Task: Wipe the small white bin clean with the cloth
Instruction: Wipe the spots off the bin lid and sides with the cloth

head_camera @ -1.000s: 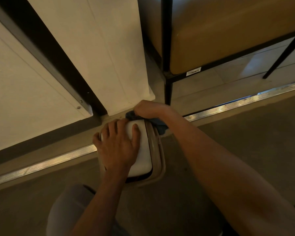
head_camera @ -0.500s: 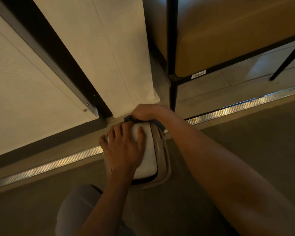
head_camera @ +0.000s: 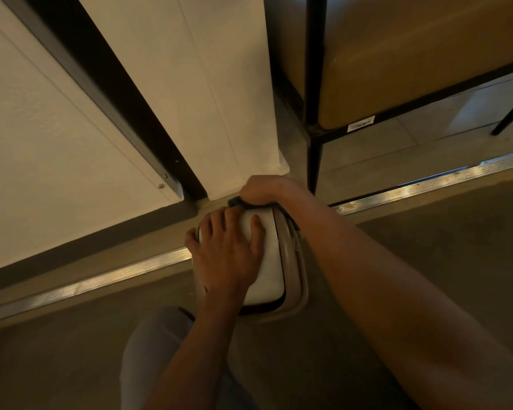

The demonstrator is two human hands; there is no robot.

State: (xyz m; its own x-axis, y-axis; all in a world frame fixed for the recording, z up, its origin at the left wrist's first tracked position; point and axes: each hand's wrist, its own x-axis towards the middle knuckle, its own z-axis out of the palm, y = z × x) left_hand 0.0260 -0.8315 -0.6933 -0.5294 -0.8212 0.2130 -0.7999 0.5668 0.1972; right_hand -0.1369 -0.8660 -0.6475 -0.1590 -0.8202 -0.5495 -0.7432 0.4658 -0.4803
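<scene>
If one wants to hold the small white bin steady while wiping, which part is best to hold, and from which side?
Best is probably the flat white lid of the small white plastic bin, pressed from above, as the left hand does with spread fingers. The top is broad and faces up, and this leaves the far edge free, where the right hand grips the dark cloth.

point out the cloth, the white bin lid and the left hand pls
cloth [head_camera: 234, 201], head view, dark bunched edge showing under the right hand.
white bin lid [head_camera: 267, 255], head view, bare top right of the thumb.
left hand [head_camera: 225, 255], head view, back of the hand.
</scene>
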